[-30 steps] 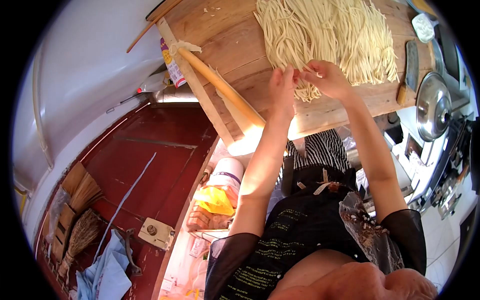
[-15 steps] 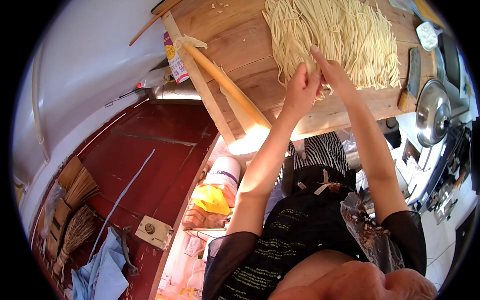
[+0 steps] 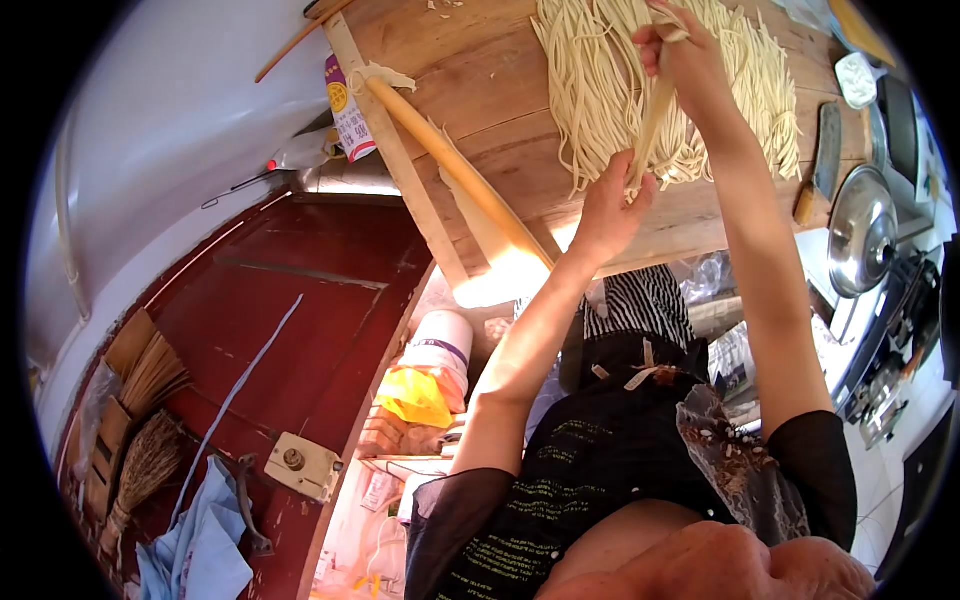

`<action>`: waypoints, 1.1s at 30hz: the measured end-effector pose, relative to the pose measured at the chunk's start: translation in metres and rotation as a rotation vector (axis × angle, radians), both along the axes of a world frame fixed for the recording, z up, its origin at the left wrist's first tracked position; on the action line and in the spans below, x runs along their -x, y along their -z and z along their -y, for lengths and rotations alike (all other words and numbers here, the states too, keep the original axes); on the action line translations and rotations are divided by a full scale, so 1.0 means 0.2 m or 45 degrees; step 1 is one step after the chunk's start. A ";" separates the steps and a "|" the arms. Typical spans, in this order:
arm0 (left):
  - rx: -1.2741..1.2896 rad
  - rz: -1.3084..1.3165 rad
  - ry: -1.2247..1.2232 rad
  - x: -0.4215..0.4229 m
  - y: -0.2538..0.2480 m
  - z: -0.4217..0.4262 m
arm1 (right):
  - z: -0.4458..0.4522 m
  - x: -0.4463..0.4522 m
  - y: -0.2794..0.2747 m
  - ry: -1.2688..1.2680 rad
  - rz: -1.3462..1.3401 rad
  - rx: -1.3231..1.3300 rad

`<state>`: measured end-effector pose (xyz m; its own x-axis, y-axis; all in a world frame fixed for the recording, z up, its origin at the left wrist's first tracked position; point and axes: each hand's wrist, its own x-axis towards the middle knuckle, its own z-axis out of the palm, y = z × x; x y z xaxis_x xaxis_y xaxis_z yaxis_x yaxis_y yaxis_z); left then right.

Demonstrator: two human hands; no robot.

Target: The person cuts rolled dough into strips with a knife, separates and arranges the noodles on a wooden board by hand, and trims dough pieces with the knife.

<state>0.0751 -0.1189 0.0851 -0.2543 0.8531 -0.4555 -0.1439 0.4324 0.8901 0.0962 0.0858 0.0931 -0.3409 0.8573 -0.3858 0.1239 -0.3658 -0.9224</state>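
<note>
Pale noodles (image 3: 590,95) lie spread in a wide layer on the wooden table (image 3: 490,90). A strip of dough (image 3: 655,125) is stretched between my two hands over the near edge of the noodles. My left hand (image 3: 612,212) is closed on the strip's lower end, close to the table's near edge. Farther out, above the noodles, my right hand (image 3: 685,60) has its fingers curled round the upper end.
A rolling pin (image 3: 455,165) lies slanted along the table's left side. At the right are a cleaver (image 3: 827,150), a small white dish (image 3: 856,80) and a metal lid (image 3: 862,230). A printed packet (image 3: 347,115) is beyond the left edge.
My hands were together at the noodles' near edge. My right hand has moved up and away, and the dough strip now stretches between them.
</note>
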 end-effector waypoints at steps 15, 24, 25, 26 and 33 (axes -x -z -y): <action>-0.271 -1.123 -0.102 0.14 0.19 -0.11 | 0.15 -0.05 0.21 -0.701 0.744 -1.478; -0.158 -1.235 -0.031 0.23 0.26 -0.14 | 0.18 -0.12 0.26 -0.511 0.949 -1.480; -0.153 -1.221 -0.050 0.22 0.26 -0.15 | 0.19 -0.10 0.26 -0.532 0.911 -1.482; -0.148 -1.207 -0.068 0.22 0.27 -0.15 | 0.20 -0.08 0.27 -0.531 0.909 -1.480; -0.087 -1.049 -0.384 0.24 0.27 -0.13 | 0.18 -0.02 0.28 -0.444 1.118 -1.399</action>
